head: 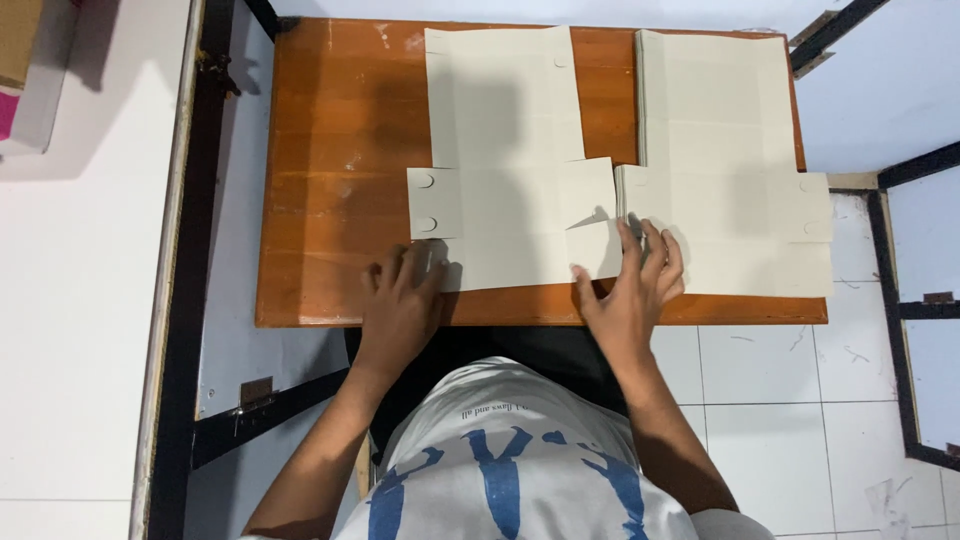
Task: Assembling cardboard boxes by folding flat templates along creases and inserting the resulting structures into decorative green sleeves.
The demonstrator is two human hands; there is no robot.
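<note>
A flat, unfolded cream cardboard box blank (505, 160) lies in the middle of an orange-brown wooden table (330, 150). My left hand (402, 300) rests flat by the blank's near left corner, fingers apart and touching its edge. At the blank's near right corner my right hand (632, 288) presses fingertips on the side flap, which lifts slightly. A stack of the same cream blanks (725, 160) sits right beside it on the table's right half.
The table's near edge (540, 318) runs just in front of my hands. A dark metal frame (195, 300) stands to the left, and another dark frame (905, 300) to the right. White floor tiles (780, 400) lie below.
</note>
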